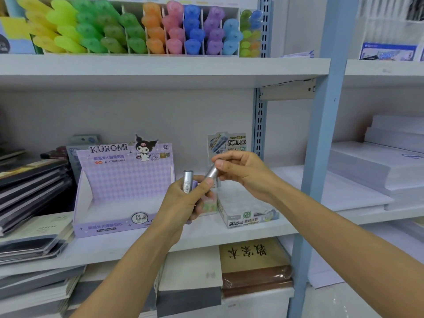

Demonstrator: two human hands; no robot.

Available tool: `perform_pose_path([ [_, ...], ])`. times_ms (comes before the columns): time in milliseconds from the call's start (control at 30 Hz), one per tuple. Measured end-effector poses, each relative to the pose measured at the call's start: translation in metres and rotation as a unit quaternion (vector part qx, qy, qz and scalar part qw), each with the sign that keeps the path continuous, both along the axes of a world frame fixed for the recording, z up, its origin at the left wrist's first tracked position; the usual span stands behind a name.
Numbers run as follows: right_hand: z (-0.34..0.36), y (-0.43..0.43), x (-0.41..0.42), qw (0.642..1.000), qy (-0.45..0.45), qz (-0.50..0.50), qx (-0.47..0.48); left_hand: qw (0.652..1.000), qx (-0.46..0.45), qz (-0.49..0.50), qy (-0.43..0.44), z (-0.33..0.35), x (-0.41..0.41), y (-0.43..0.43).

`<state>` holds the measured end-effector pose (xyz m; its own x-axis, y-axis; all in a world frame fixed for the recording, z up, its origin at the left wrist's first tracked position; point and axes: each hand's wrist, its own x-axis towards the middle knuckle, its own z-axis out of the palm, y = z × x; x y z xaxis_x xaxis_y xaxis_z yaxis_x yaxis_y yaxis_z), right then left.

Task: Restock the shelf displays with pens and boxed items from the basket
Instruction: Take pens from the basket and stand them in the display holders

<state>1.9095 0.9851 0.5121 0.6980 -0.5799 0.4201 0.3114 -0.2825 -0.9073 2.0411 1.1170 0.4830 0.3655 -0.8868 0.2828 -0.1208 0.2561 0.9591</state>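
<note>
Shelf bay (160, 70): white painted boards on a pale blue steel upright (321, 134), smooth and matte. Restocking here looks to be at an early stage, and the basket is out of view. Paper reams (378, 171), right: flat white slabs, stacked square. Notebooks (32, 180), left: dark, glossy covers in a leaning pile. Highlighters (137, 31), upper shelf: rounded translucent caps in yellow through blue, packed into white dividers; that row appears full. Kuromi display box (124, 180), middle shelf: lilac checked card with a folded back panel, and what shows of its tray is bare, so it seems to await filling. Small lead-refill box (247, 216), just beside it: clear plastic with printed card, contents unclear. Left hand (183, 200): in front of the two boxes, fingers curled round an upright silver tube (187, 181) and some pastel pieces beneath. Right hand (243, 173): thumb and forefinger pinching the top of a second tube (212, 172), which is metallic, cylindrical and tilted down toward the left thumb. Neither tube is yet shelved.
</note>
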Motion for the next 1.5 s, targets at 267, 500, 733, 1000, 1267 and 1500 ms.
perform_pose_path([
  [267,0.005,-0.036,-0.007,0.973,-0.014,-0.217,-0.079,0.996,0.017,-0.021,0.085,-0.008,0.013,-0.004],
  [500,-0.027,-0.057,0.018,0.925,0.099,-0.299,-0.211,0.996,-0.018,-0.062,0.059,-0.012,0.018,-0.005],
  [733,-0.025,-0.063,0.028,0.893,0.179,-0.261,-0.318,0.998,-0.009,-0.053,0.038,-0.015,0.023,-0.008],
  [1000,-0.033,-0.061,0.037,0.891,0.207,-0.270,-0.300,0.997,0.001,-0.077,0.005,-0.018,0.023,-0.011],
  [1267,-0.016,-0.039,0.018,0.933,0.104,-0.223,-0.262,0.997,0.035,-0.061,-0.034,-0.019,0.020,-0.011],
  [1500,0.003,-0.001,0.005,0.937,0.180,0.013,-0.298,0.988,0.073,-0.072,-0.114,-0.014,0.006,-0.012],
])
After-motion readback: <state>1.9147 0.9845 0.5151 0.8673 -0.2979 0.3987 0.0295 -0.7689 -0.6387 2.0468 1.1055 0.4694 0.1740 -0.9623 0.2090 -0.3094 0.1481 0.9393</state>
